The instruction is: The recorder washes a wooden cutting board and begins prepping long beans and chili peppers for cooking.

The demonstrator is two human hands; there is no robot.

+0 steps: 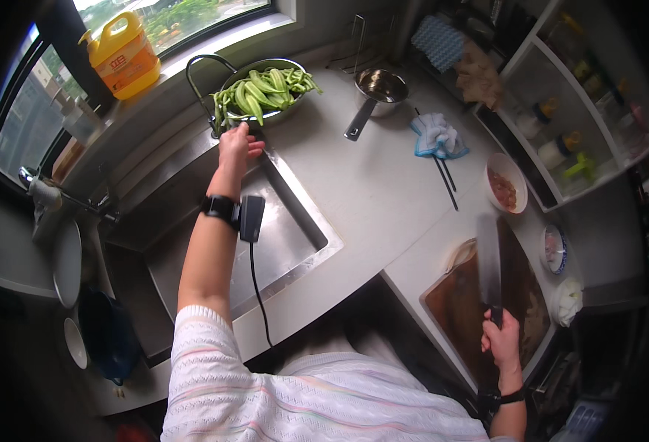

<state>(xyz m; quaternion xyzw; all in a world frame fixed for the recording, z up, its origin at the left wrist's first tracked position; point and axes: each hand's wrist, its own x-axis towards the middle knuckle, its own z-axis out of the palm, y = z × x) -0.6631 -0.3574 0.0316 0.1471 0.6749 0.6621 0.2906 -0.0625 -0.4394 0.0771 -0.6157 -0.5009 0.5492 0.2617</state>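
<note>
My left hand (237, 146) reaches across the sink corner to the near rim of a metal bowl (297, 109). Okra pods (258, 91) and long green beans (222, 108) are heaped in that bowl. The fingers are partly curled, and whether they pinch anything is hidden. My right hand (502, 336) grips the dark handle of a kitchen cleaver (489, 259). Its blade, blurred, points away from me above a dark wooden cutting board (457, 301).
A steel sink (280, 221) lies below my left arm, beside a curved tap (190, 83). Right of it are a saucepan (380, 91), cloth (439, 135), chopsticks (447, 179), a bowl of cut meat (504, 188) and a small patterned bowl (554, 248). A cable (255, 287) hangs from my left wrist.
</note>
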